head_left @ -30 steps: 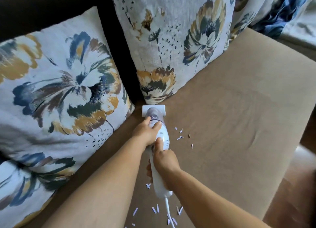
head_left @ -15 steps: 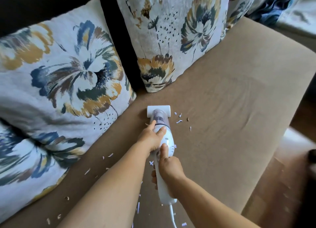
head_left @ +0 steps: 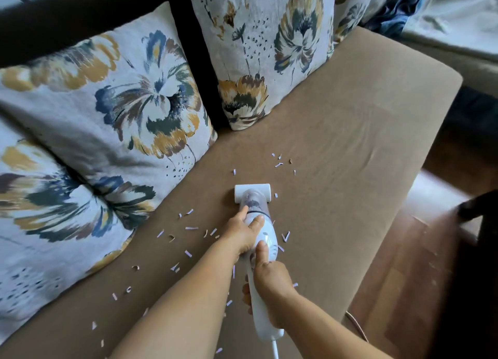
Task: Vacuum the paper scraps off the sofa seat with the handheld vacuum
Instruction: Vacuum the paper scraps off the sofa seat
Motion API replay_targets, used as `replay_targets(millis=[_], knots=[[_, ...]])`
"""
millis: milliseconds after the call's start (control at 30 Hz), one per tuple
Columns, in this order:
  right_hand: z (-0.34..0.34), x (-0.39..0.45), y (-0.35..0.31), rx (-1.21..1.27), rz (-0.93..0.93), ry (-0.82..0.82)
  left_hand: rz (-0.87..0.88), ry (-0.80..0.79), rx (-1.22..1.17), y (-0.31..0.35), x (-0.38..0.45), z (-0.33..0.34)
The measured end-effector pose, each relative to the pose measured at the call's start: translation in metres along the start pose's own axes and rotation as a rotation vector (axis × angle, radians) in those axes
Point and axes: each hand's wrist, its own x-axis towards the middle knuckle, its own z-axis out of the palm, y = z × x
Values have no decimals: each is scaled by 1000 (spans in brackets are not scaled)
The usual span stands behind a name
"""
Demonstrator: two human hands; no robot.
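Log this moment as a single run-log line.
vacuum: nozzle on sofa seat | left hand: on body | right hand: grips handle | paper scraps: remain

Three floral cushions lean against dark sofa back point(head_left: 89, 19): left cushion point(head_left: 54, 213), middle cushion point(head_left: 121, 100), right cushion point(head_left: 269, 48). Wooden floor point(head_left: 404, 291) at right. Pale fabric point(head_left: 458, 21) at upper right.

Both forearms reach forward, left hand point(head_left: 244, 233) laid ahead with fingers extended, right hand point(head_left: 270, 280) curled behind.

Vacuum point(head_left: 260, 232) on seat point(head_left: 350, 156), scraps point(head_left: 188, 228) around
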Motion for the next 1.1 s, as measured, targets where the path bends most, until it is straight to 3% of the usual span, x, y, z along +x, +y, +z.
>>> replay_targets(millis=[167, 300, 367, 533, 667, 800, 1100], knots=[[3, -14, 1, -35, -55, 47, 10, 2, 65, 8, -18, -9], [3, -18, 6, 0, -40, 45, 6, 80, 728, 35, -24, -13], [4, -16, 9, 4, -43, 61, 23, 103, 817, 47, -22, -17], [2, -13, 2, 69, -28, 24, -57, -137, 396, 34, -10, -19], [2, -7, 2, 48, -11, 36, -168, -28, 115, 26, 5, -10], [12, 1, 13, -34, -15, 45, -308, -28, 89, 23, 18, -4], [25, -2, 15, -38, -58, 48, -315, -2, 67, 14, 28, -5]])
